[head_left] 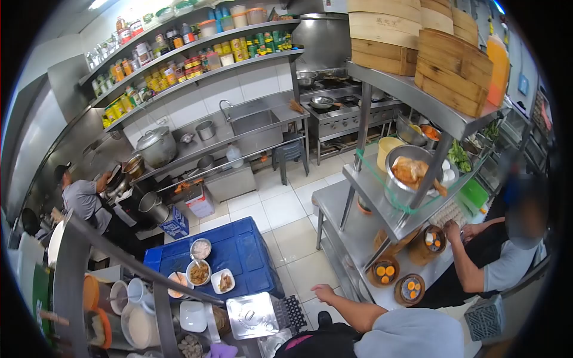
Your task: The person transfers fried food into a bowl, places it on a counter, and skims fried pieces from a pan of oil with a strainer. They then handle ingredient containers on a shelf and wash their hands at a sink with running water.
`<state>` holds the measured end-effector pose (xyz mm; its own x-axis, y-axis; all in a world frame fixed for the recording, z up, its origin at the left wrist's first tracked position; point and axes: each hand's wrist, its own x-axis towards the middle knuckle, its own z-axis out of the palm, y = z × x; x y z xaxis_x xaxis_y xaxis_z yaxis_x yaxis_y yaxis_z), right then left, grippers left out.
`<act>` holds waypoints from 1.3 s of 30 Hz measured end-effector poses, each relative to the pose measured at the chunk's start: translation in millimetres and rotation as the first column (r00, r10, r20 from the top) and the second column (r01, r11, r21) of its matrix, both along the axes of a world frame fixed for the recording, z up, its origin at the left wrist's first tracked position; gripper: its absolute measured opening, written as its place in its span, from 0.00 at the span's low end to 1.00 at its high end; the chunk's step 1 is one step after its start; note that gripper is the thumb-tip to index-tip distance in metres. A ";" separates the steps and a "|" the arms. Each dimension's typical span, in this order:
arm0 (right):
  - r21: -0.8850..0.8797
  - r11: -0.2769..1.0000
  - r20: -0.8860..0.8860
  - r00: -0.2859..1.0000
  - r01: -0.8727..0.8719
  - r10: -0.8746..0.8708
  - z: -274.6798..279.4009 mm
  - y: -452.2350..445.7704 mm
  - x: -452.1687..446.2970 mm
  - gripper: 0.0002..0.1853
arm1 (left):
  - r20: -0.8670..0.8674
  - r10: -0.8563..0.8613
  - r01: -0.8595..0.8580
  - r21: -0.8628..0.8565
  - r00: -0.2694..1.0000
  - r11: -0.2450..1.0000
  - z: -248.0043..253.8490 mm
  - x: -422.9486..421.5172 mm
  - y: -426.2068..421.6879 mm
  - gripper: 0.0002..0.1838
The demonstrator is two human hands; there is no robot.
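My right hand (324,293) reaches out at the bottom centre, below a light grey sleeve. Its fingers look loosely stretched, and nothing shows in them. Left of it lies a shiny steel container lid (253,315), apart from the hand. Beyond stands a large blue crate (248,253), bearing a bowl of pale food (201,249), a bowl of brown food with a spoon (199,273) and a square white dish (224,281). To the right, small bamboo steamers (410,290) hold orange-topped food. My left hand is out of view.
A co-worker (471,250) handles small items at the right-hand steel counter. Another person (89,197) works at the left stove. A steel shelf (382,209) carries a bowl of cooked chicken (412,172); bamboo steamers (385,27) are stacked above. Tubs (140,325) stand lower left.
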<state>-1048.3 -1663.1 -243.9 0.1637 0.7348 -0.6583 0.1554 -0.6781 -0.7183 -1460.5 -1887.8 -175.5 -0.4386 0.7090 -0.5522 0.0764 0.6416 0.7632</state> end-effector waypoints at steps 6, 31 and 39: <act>0.181 0.923 -0.348 0.856 -0.340 0.383 140.0 120.2 -13.8 0.27 | 0.255 -0.211 0.058 0.501 0.944 0.863 83.9 147.9 216.6 0.19; 0.421 0.907 -0.391 0.896 -0.030 0.211 264.3 618.2 56.4 0.10 | 0.525 -0.463 0.036 0.634 0.714 0.773 164.0 284.8 838.9 0.12; 0.419 0.908 -0.417 0.893 0.026 0.167 274.5 772.5 64.0 0.14 | 0.660 -0.417 -0.008 0.540 0.624 0.842 166.5 278.9 997.8 0.11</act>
